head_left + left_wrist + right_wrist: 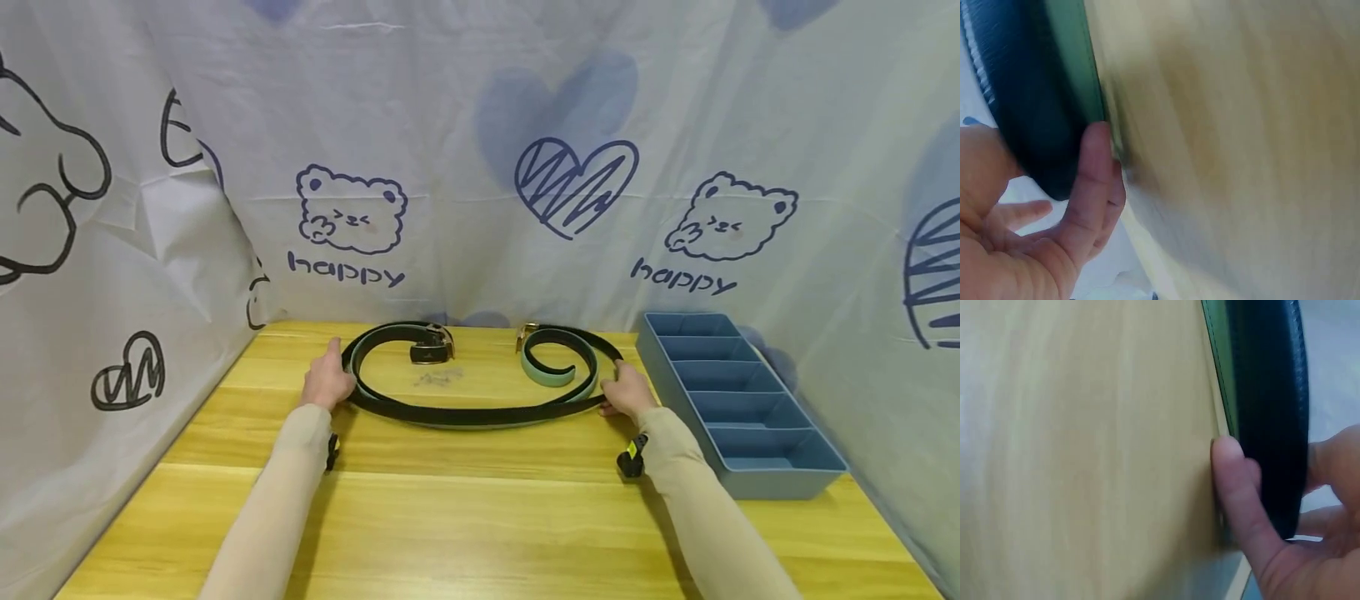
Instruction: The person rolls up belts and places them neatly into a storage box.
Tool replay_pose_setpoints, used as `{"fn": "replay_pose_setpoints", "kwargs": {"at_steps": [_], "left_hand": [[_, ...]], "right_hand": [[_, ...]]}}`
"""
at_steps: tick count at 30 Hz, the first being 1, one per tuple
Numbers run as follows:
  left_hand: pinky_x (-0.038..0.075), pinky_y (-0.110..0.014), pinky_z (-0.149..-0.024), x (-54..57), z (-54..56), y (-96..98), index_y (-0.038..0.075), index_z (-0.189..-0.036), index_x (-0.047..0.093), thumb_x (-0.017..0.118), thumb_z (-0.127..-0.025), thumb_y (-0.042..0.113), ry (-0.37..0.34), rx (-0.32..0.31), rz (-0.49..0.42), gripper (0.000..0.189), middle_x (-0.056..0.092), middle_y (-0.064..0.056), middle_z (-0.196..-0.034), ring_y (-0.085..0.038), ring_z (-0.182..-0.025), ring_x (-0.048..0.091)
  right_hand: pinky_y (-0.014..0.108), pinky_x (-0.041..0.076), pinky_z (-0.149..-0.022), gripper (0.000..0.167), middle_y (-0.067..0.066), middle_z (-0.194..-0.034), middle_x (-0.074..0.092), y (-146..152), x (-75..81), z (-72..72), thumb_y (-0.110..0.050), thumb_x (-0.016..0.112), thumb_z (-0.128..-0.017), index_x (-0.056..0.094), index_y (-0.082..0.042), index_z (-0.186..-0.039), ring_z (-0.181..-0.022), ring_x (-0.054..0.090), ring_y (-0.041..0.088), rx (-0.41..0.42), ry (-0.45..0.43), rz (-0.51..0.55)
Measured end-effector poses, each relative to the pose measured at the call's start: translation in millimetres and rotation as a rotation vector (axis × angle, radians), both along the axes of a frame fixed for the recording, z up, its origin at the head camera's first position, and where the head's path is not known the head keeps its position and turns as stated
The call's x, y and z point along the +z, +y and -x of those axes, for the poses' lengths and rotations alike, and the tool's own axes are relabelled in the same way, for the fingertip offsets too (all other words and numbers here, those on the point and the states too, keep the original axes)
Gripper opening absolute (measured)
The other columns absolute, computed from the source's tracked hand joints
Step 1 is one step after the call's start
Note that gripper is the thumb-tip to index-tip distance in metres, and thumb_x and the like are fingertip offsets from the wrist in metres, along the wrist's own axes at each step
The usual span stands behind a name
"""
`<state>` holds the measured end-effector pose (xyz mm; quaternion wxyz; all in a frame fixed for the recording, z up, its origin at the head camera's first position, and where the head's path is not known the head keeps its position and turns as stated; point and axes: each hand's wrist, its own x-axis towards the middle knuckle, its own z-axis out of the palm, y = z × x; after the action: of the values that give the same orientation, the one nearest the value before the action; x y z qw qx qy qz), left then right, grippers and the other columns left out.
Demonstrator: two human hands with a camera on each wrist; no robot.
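Black leather belts [472,416] with pale green undersides lie in a long loop on the table, bent round at both ends. One metal buckle [442,342] is near the left curl, and a gold-toned buckle [527,335] is at the back right. Inside the right bend, a belt end spirals inward. My left hand [328,382] holds the left bend, its digits on either side of the strap [1029,81] in the left wrist view. At the opposite bend my right hand [628,390] pinches the strap [1269,412] between thumb and fingers.
A blue-grey tray [780,483] with several compartments stands on the wooden table [465,525], right beside my right hand. White curtains [465,167] printed with bears and hearts hang behind the table and along its sides.
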<state>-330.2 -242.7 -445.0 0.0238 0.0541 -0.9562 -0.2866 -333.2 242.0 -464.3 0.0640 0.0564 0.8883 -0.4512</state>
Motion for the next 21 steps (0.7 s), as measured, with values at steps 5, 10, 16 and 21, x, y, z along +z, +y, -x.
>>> {"fn": "replay_pose_setpoints", "kwargs": {"at_steps": [5,10,16,21], "left_hand": [[0.047,-0.054,-0.078,2.8,0.5,-1.3,0.000,-0.154,0.015,0.038,-0.094,0.006,0.062,0.078,-0.078,0.065,0.053,-0.042,-0.120,-0.049,-0.095,0.057],[0.044,-0.058,-0.093,5.0,3.0,2.4,0.008,-0.157,0.009,0.032,-0.097,0.005,0.147,0.137,-0.175,0.064,0.045,-0.041,-0.128,-0.051,-0.110,0.050],[0.056,-0.042,-0.058,11.8,4.4,13.0,0.020,-0.158,0.016,0.028,-0.099,0.004,0.220,0.123,-0.289,0.062,0.053,-0.029,-0.093,-0.034,-0.064,0.068],[0.056,-0.044,-0.053,18.4,0.2,25.9,0.020,-0.158,0.017,0.024,-0.101,0.004,0.209,0.081,-0.420,0.059,0.052,-0.024,-0.087,-0.030,-0.053,0.069]], "right_hand": [[0.030,0.057,-0.057,0.072,0.040,-0.130,0.045,-2.9,-3.9,3.4,-0.005,0.042,-0.098,-0.001,0.002,-0.156,-0.055,0.065,0.014,-0.048,0.015,0.106],[0.031,0.058,-0.058,0.074,0.036,-0.116,0.051,-4.2,-4.5,4.1,-0.006,0.044,-0.099,-0.004,0.002,-0.155,-0.054,0.066,0.015,-0.072,0.044,0.155],[0.036,0.058,-0.069,0.063,0.040,-0.125,0.049,0.9,-1.9,0.6,-0.006,0.046,-0.096,0.019,0.011,-0.151,-0.069,0.069,0.022,-0.005,0.124,-0.051],[0.057,0.034,-0.109,0.053,0.039,-0.143,0.035,-2.3,2.6,-4.2,-0.014,0.049,-0.095,0.042,0.007,-0.142,-0.131,0.039,0.051,0.070,0.167,-0.326]]}}
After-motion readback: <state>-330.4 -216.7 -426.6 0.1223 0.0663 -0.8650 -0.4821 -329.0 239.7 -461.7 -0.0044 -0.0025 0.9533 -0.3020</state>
